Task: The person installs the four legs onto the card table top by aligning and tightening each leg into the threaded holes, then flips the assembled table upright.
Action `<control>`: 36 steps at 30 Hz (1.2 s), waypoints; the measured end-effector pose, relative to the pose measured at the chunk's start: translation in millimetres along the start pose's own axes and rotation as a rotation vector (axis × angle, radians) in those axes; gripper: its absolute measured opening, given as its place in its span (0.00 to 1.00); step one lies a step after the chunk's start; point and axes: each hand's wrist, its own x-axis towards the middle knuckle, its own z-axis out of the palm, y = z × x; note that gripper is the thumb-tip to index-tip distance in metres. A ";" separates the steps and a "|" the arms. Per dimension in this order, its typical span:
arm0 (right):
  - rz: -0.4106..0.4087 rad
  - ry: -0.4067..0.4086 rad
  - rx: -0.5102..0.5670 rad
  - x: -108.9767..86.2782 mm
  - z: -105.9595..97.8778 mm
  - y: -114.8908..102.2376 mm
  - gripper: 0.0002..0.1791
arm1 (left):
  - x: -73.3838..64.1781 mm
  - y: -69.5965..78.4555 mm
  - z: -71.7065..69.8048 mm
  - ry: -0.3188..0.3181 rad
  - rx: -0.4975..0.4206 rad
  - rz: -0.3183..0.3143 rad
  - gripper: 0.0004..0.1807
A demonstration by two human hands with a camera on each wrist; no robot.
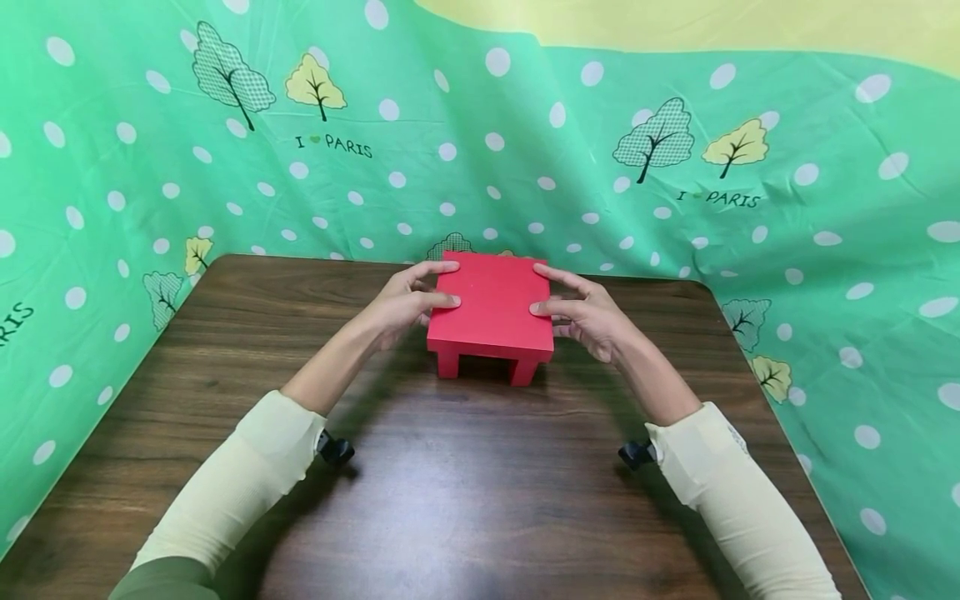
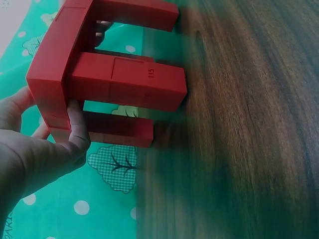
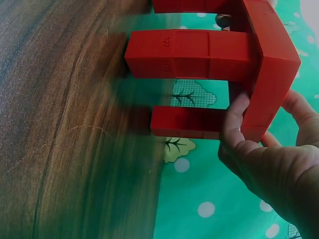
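Note:
A small red toy table (image 1: 491, 308), with a square top and thick legs, is upright near the far edge of the brown table. My left hand (image 1: 397, 307) grips its left side, two fingertips on the top and other fingers curled under the rim, as the left wrist view shows. On the opposite side my right hand (image 1: 592, 317) holds the rim in the same way. Raised markings show on a red leg (image 2: 129, 82) in the left wrist view and on another leg (image 3: 194, 55) in the right wrist view. Whether the feet touch the wood, I cannot tell.
The dark wood-grain table (image 1: 442, 500) stretches from the red piece toward me. Behind it and at both sides hangs a green dotted cloth (image 1: 495, 108) with printed trees. Small black mounts (image 1: 335, 450) stick out from the light sleeves (image 1: 247, 475).

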 end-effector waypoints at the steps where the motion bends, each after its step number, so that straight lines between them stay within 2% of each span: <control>1: 0.003 0.000 -0.001 0.2 -0.2 0.3 0.42 | 0.0 -0.1 0.2 0.000 0.001 -0.003 0.35; 25: 0.022 0.001 0.001 -1.1 -4.2 0.9 0.42 | 0.7 0.1 2.3 -0.019 0.005 -0.030 0.36; 36: -0.025 -0.012 -0.139 -8.2 -14.1 2.5 0.41 | -2.8 -2.7 -5.4 -0.051 0.042 -0.016 0.36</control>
